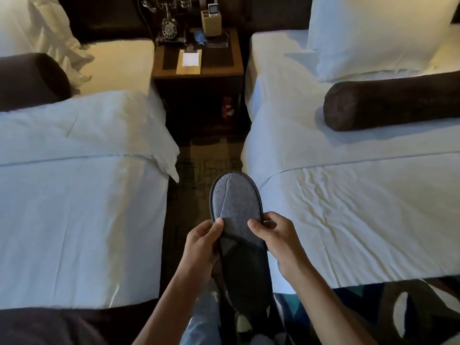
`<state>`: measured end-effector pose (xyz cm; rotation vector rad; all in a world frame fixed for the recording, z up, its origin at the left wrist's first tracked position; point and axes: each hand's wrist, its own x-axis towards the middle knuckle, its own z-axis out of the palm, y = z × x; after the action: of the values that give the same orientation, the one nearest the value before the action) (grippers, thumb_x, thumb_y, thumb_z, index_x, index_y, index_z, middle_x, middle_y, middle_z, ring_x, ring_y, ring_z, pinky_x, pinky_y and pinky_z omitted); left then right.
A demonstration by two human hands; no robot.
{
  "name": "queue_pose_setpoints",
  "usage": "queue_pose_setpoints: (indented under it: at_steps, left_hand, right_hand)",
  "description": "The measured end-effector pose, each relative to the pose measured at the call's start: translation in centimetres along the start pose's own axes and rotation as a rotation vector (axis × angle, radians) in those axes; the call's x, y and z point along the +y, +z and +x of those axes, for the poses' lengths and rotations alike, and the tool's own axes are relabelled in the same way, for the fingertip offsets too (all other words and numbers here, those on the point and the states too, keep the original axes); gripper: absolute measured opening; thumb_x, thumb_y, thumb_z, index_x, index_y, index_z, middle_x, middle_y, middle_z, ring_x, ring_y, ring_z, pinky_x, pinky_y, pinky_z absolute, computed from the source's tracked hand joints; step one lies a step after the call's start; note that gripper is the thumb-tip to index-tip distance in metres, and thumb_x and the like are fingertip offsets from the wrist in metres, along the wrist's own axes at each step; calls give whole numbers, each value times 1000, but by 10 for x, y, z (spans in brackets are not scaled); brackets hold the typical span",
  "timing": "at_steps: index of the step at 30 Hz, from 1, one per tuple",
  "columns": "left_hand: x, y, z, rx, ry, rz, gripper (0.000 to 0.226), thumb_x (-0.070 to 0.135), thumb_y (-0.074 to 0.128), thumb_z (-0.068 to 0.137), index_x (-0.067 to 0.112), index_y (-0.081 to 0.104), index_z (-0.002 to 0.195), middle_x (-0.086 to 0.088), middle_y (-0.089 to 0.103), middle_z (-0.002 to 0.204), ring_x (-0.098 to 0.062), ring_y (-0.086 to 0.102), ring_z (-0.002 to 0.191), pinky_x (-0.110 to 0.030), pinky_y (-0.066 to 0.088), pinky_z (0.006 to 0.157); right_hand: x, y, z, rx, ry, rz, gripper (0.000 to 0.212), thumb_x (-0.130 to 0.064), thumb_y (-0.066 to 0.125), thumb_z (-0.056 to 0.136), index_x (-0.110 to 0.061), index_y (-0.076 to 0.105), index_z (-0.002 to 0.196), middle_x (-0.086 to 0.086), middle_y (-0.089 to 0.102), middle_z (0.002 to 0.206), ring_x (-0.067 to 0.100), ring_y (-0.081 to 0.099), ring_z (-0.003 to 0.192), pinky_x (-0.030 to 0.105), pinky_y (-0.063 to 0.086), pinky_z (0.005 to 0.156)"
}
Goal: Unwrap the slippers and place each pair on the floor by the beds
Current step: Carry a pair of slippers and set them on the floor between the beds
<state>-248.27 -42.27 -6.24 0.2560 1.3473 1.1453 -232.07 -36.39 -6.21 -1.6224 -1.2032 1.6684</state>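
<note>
A grey fabric slipper (234, 202) with a dark trim is held in the air over the gap between two beds, toe pointing away from me. My left hand (202, 241) pinches its left edge at the mouth of the upper. My right hand (275, 235) grips the right edge at the same height. A second dark slipper seems to lie under the first, but I cannot tell for sure. No wrapping is visible on it.
White beds stand on the left (82, 220) and right (361, 215), each with a brown bolster (388, 103). A narrow strip of patterned carpet (209, 158) runs between them to a wooden nightstand (199, 70) holding a telephone (170, 27) and a notepad.
</note>
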Motion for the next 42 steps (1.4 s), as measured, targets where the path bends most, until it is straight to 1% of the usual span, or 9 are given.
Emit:
queue_pose_setpoints:
  at_steps: [7,11,16,20,25,31,36,40,42]
  left_hand:
    - [21,-26,145,-71,37,57,42,27,64,89,-12,60,103,-17,69,89,-27,69,79,-43,58,76]
    - [5,-39,247,-65,67,89,42,27,62,92,-13,60,105,-29,68,96,-33,68,87,-49,58,82]
    - [-62,-67,376,13,65,102,34,29,63,93,-3,68,103,-24,73,107,-41,69,102,-57,56,89]
    - [-138,-94,477,49,53,58,26,26,62,94,4,72,102,-15,76,106,-31,72,99,-47,58,89]
    - [-239,-121,572,130,-10,-65,15,22,60,96,14,71,90,0,76,89,-16,71,84,-32,56,81]
    - [-331,-159,654,161,-66,-236,21,23,59,96,7,69,107,-11,76,99,-23,72,89,-38,58,82]
    - [-382,-178,716,199,-34,-319,37,22,58,96,-1,63,124,-24,68,122,-39,65,113,-52,51,99]
    - [-395,-176,742,159,37,-296,23,20,56,98,3,69,105,-16,74,98,-23,74,81,-37,61,76]
    - [-395,-177,745,146,68,-294,22,21,55,98,5,69,103,-14,75,96,-20,75,78,-35,61,73]
  right_hand:
    - [-4,33,133,113,-17,-59,27,-33,78,76,-9,71,85,16,74,82,35,72,84,50,59,74]
    - [21,49,227,112,-63,-143,27,-28,77,81,-2,67,80,13,68,71,25,63,66,37,51,62]
    - [116,68,351,90,-21,-145,50,-44,79,64,-4,49,62,9,48,62,19,51,60,45,50,59]
    - [207,84,440,107,-38,-142,54,-40,80,65,5,50,67,10,46,64,18,45,60,36,38,60]
    - [307,105,527,120,-43,-221,32,-25,79,80,-12,54,65,4,50,62,14,50,55,22,41,55]
    - [408,128,605,111,-23,-194,22,-24,78,82,-20,57,87,0,62,82,16,60,75,27,44,61]
    - [466,148,642,118,-81,-201,35,-19,77,82,-12,55,107,3,63,89,21,64,85,32,53,71]
    - [492,153,659,170,-191,-254,44,-24,79,79,-12,50,110,3,58,96,18,59,85,22,46,62]
    - [498,157,662,180,-184,-232,49,-24,80,78,-12,48,112,6,59,101,18,61,86,23,46,61]
